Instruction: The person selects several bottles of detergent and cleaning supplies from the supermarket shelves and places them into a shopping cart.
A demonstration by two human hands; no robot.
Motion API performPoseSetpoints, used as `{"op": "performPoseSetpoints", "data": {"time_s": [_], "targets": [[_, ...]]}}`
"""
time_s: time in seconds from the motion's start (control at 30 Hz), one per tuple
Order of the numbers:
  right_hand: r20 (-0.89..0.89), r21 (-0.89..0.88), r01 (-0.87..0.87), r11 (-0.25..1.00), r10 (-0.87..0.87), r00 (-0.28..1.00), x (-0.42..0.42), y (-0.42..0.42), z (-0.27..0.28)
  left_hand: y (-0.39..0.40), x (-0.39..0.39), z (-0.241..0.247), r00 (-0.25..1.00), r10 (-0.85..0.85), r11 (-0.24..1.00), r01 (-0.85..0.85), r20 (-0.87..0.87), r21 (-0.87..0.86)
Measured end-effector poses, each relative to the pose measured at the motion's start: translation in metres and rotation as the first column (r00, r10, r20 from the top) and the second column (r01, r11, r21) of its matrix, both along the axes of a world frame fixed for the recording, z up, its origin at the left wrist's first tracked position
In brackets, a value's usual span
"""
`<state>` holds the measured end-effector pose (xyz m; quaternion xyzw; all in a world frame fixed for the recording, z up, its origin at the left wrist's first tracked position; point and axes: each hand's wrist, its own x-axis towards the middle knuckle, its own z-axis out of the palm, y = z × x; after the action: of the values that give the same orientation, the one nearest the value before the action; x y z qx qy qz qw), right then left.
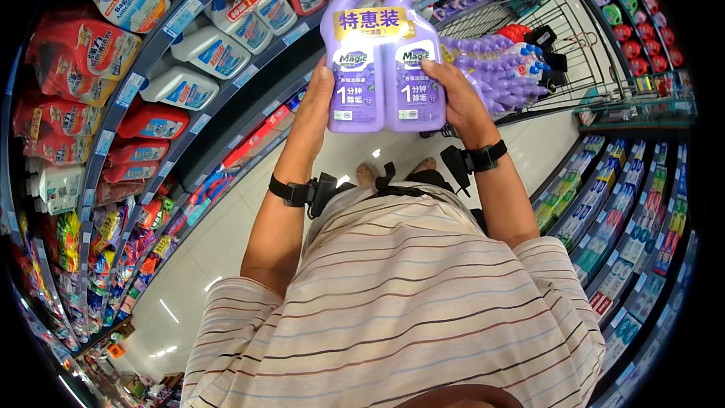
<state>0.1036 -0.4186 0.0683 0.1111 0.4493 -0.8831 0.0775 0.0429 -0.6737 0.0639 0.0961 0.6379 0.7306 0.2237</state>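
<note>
A shrink-wrapped twin pack of purple toilet cleaner bottles (384, 93) is held up in front of me, upright, its printed labels facing me. A gold band with writing joins the two angled necks. My left hand (317, 105) grips the left bottle's side, thumb along its edge. On the other side, my right hand (460, 96) holds the right bottle, with the thumb lying on its label. Just beyond my right hand, a wire shopping cart (589, 51) carries many similar purple bottles (498, 71) lying on their sides.
Shelves (187, 17) of white cleaner bottles (212, 54) and red jugs (153, 122) curve along the left. To the right stand shelves of boxed toothpaste (609, 272) and a rack of round packs (628, 28). Pale floor tiles (249, 226) run between them.
</note>
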Motion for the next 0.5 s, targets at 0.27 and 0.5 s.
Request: {"op": "performPoseSetpoints", "data": {"time_s": [0.27, 0.5], "targets": [[0.010, -0.004, 0.015, 1.000, -0.015, 1.000, 0.000, -0.009, 0.002, -0.005, 0.000, -0.002, 0.997, -0.006, 0.995, -0.002, 0.079, 0.096], [0.041, -0.013, -0.005, 1.000, 0.005, 0.999, 0.001, -0.015, 0.000, -0.014, -0.001, -0.013, 0.996, 0.002, 0.995, -0.011, 0.093, 0.100]]}}
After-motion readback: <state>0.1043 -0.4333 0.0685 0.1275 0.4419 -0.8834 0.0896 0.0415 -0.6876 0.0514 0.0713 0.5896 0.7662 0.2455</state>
